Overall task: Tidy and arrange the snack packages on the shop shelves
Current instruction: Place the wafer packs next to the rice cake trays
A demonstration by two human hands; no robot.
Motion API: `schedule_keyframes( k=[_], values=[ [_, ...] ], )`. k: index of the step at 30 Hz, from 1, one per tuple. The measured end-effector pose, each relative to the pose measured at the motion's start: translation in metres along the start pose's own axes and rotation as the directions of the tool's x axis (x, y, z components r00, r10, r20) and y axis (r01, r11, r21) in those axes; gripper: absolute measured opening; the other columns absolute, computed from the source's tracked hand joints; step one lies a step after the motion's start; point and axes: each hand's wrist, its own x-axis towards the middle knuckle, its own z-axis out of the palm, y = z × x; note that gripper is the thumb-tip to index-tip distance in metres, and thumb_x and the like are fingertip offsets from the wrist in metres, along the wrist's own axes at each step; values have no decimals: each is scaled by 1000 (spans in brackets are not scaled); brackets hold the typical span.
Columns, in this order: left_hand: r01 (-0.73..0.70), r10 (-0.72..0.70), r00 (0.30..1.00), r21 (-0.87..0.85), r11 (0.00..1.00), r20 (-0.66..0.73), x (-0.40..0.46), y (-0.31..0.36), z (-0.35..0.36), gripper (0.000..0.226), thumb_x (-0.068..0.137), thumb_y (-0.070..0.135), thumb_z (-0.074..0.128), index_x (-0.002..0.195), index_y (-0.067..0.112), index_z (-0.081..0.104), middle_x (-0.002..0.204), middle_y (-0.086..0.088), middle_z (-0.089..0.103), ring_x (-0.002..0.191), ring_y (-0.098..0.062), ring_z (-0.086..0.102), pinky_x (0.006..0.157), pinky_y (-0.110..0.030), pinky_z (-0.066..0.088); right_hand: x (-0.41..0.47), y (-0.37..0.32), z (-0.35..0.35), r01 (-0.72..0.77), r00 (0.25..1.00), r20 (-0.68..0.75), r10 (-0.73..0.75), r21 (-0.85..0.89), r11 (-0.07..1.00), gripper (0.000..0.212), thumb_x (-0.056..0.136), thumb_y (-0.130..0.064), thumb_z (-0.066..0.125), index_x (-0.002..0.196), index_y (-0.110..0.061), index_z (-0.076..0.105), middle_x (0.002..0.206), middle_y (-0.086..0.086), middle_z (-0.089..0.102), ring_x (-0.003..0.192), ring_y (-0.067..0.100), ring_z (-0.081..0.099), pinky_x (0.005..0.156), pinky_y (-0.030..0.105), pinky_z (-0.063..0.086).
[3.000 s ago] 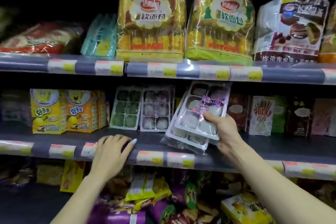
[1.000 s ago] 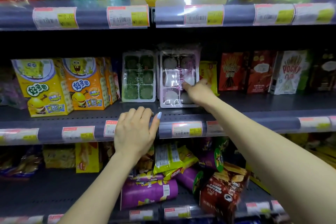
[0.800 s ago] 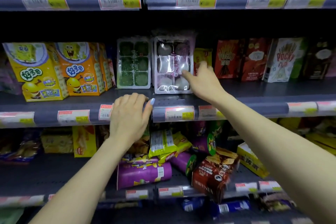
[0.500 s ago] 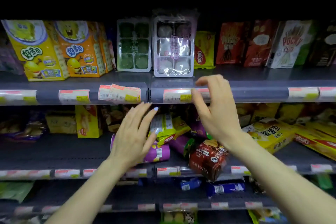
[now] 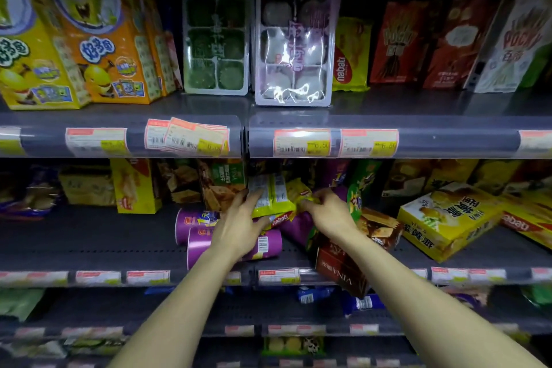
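Both my hands are in the lower shelf's jumbled pile. My left hand holds the left side of a yellow-green Nabati wafer pack; its fingers reach behind the pack. My right hand pinches the right end of a second yellow Nabati pack. Under them lie purple snack tubes on their sides. A brown VINA pack hangs tilted over the shelf's front edge below my right wrist. On the shelf above, a clear mochi tray stands upright beside a green mochi tray.
The grey price rail of the upper shelf runs just above my hands, with a loose crooked label. Yellow boxes lie tilted at the right. Yellow-orange cartoon boxes and Pocky boxes stand on the upper shelf.
My right hand left the mochi tray standing on the upper shelf. Both hands dropped from the price rail to the lower shelf and took hold of the yellow Nabati packs. The view tilted down.
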Motion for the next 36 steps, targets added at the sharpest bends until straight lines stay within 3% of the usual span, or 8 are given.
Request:
schedule_keyframes(
  k=[6, 12, 16, 18, 23, 26, 28, 36],
  values=[
    [-18, 22, 999, -109, 994, 33, 12, -8, 5, 69, 80, 26, 71, 142, 27, 40, 149, -11, 35, 136, -30, 35, 110, -38, 32, 21, -1, 13, -40, 999, 1, 40, -33, 999, 47, 91, -32, 53, 131, -8, 47, 131, 25, 55, 122, 41, 49, 98, 40, 41],
    [-13, 11, 1000, -181, 983, -8, 20, -6, 8, 60, 74, 19, 77, 130, 19, 55, 144, -12, 40, 133, -28, 38, 107, -26, 28, 36, 4, 21, -82, 996, -21, 84, 76, 994, 54, 87, -40, 62, 131, -12, 51, 130, 17, 59, 121, 36, 52, 92, 34, 42],
    [-44, 36, 998, -202, 978, -43, 23, -5, 11, 56, 70, 17, 80, 123, 14, 60, 130, -10, 55, 121, -27, 51, 93, -20, 34, 38, 9, 23, -112, 987, -89, 131, 191, 975, 42, 82, -31, 69, 118, -14, 57, 109, 10, 65, 106, 32, 60, 80, 32, 46],
    [-65, 52, 996, -210, 976, -67, 23, -2, 12, 57, 71, 15, 78, 124, 13, 58, 127, -9, 59, 117, -25, 54, 89, -17, 34, 38, 11, 22, -120, 985, -99, 145, 219, 968, 35, 79, -23, 70, 111, -17, 58, 104, 12, 67, 95, 32, 64, 80, 40, 52],
    [-170, 157, 983, -151, 974, -95, 17, 3, 12, 51, 85, 23, 66, 134, 19, 51, 130, -7, 59, 118, -26, 56, 95, -30, 44, 33, 14, 14, -102, 989, -57, 140, 427, 898, 30, 77, -14, 73, 103, -14, 57, 83, 11, 65, 59, 24, 62, 60, 41, 59],
    [-173, 156, 979, -134, 976, -132, 11, 0, 9, 48, 89, 28, 61, 135, 21, 47, 118, -9, 67, 105, -31, 63, 81, -39, 52, 26, 14, 7, -59, 993, -56, 103, 523, 850, 26, 81, -8, 70, 102, -14, 56, 75, 6, 63, 66, 24, 63, 71, 41, 58],
    [-177, 154, 978, -160, 971, -142, 6, -2, 6, 47, 91, 28, 57, 136, 20, 46, 118, -9, 67, 105, -31, 63, 80, -41, 52, 19, 14, 1, -25, 996, -55, 65, 549, 836, 27, 82, -5, 69, 104, -14, 56, 73, 5, 61, 69, 22, 63, 72, 36, 59],
    [-232, 158, 952, -284, 930, -263, -19, 9, -23, 37, 96, 24, 49, 132, 18, 49, 117, 0, 63, 105, -18, 60, 81, -31, 48, -10, 16, -36, 92, 996, -52, -76, 605, 791, 26, 83, -5, 67, 104, -17, 58, 76, 8, 61, 81, 24, 66, 78, 34, 58]
  ],
)
